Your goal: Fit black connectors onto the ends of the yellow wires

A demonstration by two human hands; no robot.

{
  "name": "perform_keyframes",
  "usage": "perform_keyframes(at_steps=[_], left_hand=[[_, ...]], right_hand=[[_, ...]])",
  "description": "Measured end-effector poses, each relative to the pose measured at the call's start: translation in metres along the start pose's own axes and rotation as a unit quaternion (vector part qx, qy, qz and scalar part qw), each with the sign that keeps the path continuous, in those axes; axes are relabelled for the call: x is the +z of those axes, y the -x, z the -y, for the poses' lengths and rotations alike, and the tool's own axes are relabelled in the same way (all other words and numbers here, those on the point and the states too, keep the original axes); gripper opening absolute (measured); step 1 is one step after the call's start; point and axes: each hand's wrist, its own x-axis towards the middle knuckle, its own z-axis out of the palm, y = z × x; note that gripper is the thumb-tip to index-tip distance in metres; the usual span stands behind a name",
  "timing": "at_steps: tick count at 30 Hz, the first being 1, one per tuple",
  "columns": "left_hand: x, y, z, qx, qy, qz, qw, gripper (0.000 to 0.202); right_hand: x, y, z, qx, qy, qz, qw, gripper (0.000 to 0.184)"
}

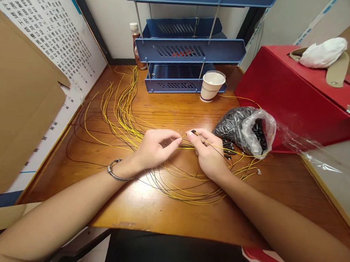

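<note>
While both hands meet over the middle of the wooden bench (170, 107), the left hand (154, 147) pinches a yellow wire (184, 136) between thumb and forefinger, fingers narrow. Just beside it at three o'clock, the right hand (208, 151) is closed on the same wire, and a small black cap (193, 131) sits at its fingertips. A silver bracelet (115, 171) circles the left wrist. Loose yellow wires (121, 112) fan out from the hands toward ten o'clock and loop under the wrists at six o'clock. At two o'clock from the hands lies a clear bag of black caps (246, 129), a few spilled beside it. A paper cup (212, 86) stands at twelve o'clock, touching the blue tray rack (192, 49). A red box (301, 99) sits behind the bag.
</note>
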Motion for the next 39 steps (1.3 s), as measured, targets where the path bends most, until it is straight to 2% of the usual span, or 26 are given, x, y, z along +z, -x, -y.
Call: perform_keyframes(at_steps=[6,14,24,35,39], left_hand=[[0.0001,0.0013,0.0004,-0.012,-0.005,0.001,1.0,0.014],[-0.0008,0.0,-0.0001,-0.029,0.01,-0.011,0.999,0.016],[0.0019,0.0006,-0.0018,-0.037,0.014,0.0,0.999,0.016],[0.002,-0.0002,-0.0011,-0.06,0.019,-0.032,0.998,0.016],[0.0024,0.0015,0.0007,-0.08,0.056,-0.026,0.995,0.019]], right_hand=[[-0.0003,-0.0001,-0.0017,0.018,-0.034,-0.012,0.999,0.029],[-0.0041,-0.0003,-0.006,-0.006,-0.068,-0.019,0.998,0.019],[-0.0011,0.0039,0.0,-0.035,0.052,0.018,0.998,0.014],[0.0009,0.0028,0.0008,-0.042,0.061,-0.037,0.997,0.012],[0.0004,0.0032,0.0006,-0.032,0.06,-0.04,0.997,0.013]])
